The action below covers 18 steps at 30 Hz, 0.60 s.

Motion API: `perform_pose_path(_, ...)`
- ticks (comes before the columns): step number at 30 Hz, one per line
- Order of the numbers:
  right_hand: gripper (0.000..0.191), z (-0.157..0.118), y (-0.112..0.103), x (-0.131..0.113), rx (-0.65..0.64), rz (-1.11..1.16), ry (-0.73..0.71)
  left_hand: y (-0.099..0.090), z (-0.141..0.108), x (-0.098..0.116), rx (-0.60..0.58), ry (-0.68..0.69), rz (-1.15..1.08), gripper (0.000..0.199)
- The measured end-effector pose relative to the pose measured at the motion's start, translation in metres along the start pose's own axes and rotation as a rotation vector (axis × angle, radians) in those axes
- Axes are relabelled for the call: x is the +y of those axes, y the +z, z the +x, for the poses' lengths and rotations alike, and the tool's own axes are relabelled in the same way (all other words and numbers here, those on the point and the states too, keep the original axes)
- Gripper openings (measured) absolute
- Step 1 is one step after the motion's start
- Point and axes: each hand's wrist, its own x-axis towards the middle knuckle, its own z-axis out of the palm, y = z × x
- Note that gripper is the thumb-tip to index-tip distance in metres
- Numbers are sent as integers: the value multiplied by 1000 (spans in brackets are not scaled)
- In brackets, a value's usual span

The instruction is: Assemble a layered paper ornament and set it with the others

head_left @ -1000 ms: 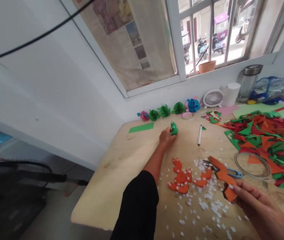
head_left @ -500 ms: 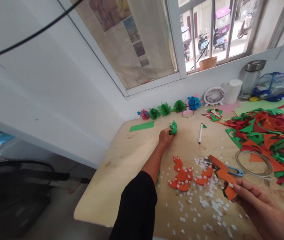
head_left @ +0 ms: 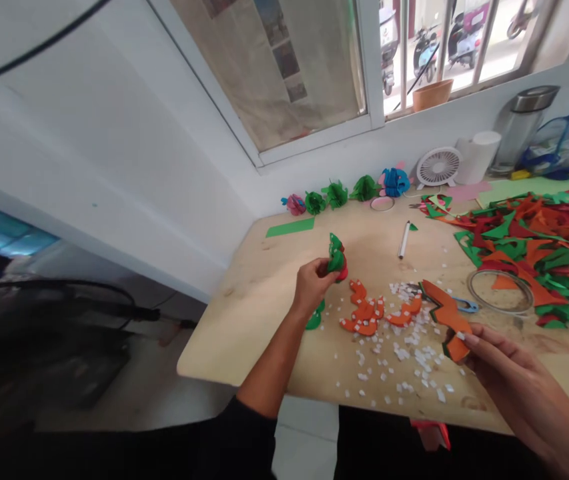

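Observation:
My left hand point(head_left: 310, 287) is closed on a green paper piece point(head_left: 335, 253) with red behind it, held above the table point(head_left: 244, 300). My right hand point(head_left: 499, 357) pinches the lower end of an orange wavy paper piece point(head_left: 447, 310) with dark green edges. Between the hands lie several orange curved pieces point(head_left: 364, 310) with white squares on them, and many loose white bits point(head_left: 421, 357). Another green piece point(head_left: 315, 317) sits beside my left wrist, partly hidden by it.
A heap of red, orange and green scraps point(head_left: 539, 247) covers the right side. A marker point(head_left: 404, 240), a clear ring point(head_left: 500, 291) and blue-handled scissors point(head_left: 467, 305) lie nearby. Paper figures point(head_left: 335, 193) and a white fan point(head_left: 438, 167) stand along the wall.
My left hand has drawn back toward me with the green piece, and red now shows behind it. My right hand keeps its hold on the orange piece. The view has shifted.

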Motion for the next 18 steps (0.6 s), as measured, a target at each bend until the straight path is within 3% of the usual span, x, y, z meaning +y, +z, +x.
perform_pose_path(4,25,-9,5,6,-29,-77,14,-15,-86,13,88,-14,-4,24)
perform_pose_path(7,27,-15,12,10,-32,-89,18,-8,-141,11,116,-9,74,20)
perform_pose_path(9,27,-16,17,14,-58,-80,38,3,-166,5,109,-43,135,23)
perform_pose_path(13,26,-16,26,24,-112,-180,13,23,-185,-9,139,-103,274,28)
perform_pose_path(18,24,-16,43,34,-195,-289,13,24,-187,-17,163,-73,251,26)
